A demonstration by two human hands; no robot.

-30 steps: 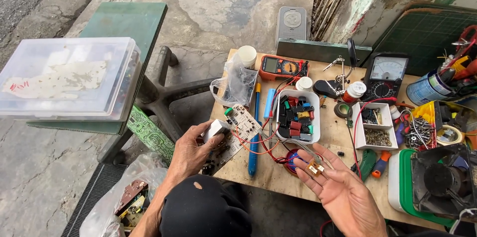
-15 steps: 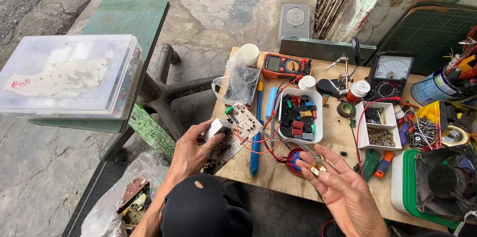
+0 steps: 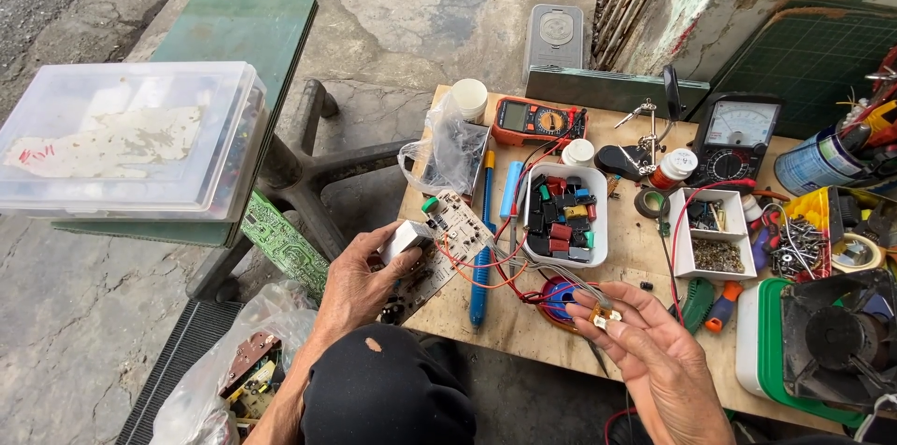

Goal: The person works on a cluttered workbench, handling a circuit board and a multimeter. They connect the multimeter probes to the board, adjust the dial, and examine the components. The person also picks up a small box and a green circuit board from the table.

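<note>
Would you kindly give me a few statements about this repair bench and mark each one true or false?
1. The left hand holds a pale circuit board with a white block at its corner. True.
2. The right hand pinches a small brass-coloured part on thin wires. True.
3. The white rectangular tray of red and black components sits on the green stool. False: it sits on the wooden table.
4. The orange digital multimeter lies in the person's lap. False: it lies at the table's far edge.
5. The clear plastic lidded box rests on the green stool. True.
</note>
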